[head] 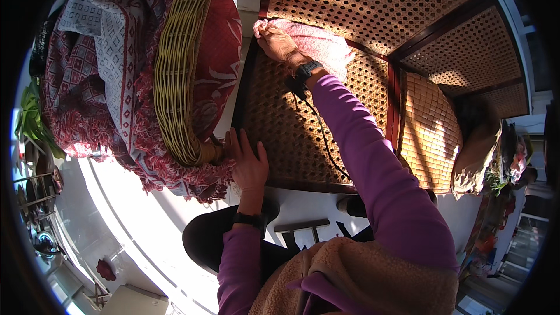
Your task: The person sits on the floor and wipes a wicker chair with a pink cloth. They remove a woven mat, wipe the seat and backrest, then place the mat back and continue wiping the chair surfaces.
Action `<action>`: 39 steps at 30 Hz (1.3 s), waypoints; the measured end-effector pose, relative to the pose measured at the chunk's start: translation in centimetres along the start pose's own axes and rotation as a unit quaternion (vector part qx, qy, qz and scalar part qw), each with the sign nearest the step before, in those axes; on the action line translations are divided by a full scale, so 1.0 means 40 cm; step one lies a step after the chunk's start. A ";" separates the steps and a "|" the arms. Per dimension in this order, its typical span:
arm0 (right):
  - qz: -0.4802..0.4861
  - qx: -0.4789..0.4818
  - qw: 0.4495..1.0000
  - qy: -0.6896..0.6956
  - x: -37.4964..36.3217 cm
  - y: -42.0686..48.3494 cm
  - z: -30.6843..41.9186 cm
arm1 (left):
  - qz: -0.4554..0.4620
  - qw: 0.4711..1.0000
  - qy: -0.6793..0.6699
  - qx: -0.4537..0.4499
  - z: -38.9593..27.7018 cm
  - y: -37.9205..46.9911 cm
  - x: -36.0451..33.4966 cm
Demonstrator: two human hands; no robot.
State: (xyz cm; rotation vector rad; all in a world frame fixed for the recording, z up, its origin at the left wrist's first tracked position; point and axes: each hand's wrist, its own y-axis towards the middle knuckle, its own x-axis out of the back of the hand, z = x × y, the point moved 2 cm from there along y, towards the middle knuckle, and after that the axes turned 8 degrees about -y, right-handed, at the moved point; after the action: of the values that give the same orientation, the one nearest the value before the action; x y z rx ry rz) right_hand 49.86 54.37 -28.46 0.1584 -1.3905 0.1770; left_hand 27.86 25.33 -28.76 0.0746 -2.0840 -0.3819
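A pink terry cloth lies bunched and spread at the far edge of a woven cane seat in a dark wood frame. My right hand grips the cloth's far left end and presses it down in bright sunlight. The fingertips are partly hidden in its folds. My left hand rests with fingers apart at the seat's near left corner, holding nothing. Beside its fingers is the end of a yellow-green wicker armrest. A black cord runs below my right wrist, over the seat.
A fringed red-and-grey throw drapes over the wicker chair on the left. Upright cane panels back the seat. On the right sits a woven tile-pattern cushion. A dark slatted stool or rack is on the floor near my legs.
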 end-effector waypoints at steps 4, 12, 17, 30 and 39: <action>-0.095 0.188 0.977 0.013 0.024 -0.213 0.140 | 0.001 1.000 -0.017 0.002 0.003 -0.004 -0.003; -0.081 0.122 0.989 0.024 -0.033 -0.161 0.100 | -0.006 0.999 -0.033 0.011 0.000 -0.004 0.000; -0.112 -0.004 0.994 -0.010 -0.031 -0.042 0.058 | 0.000 0.999 -0.047 0.021 0.004 -0.006 -0.004; -0.061 0.240 0.967 0.055 -0.037 -0.460 0.247 | 0.019 0.988 -0.126 0.085 -0.003 -0.006 0.006; -0.179 0.138 0.974 0.006 -0.083 -0.292 0.289 | -0.023 0.989 -0.139 0.051 0.000 -0.008 0.008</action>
State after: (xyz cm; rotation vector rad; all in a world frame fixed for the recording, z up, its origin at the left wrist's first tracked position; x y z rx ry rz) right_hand 40.72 40.40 -29.82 0.6336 -1.2981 0.0697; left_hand 27.65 24.96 -28.60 0.1375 -2.3819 -0.3268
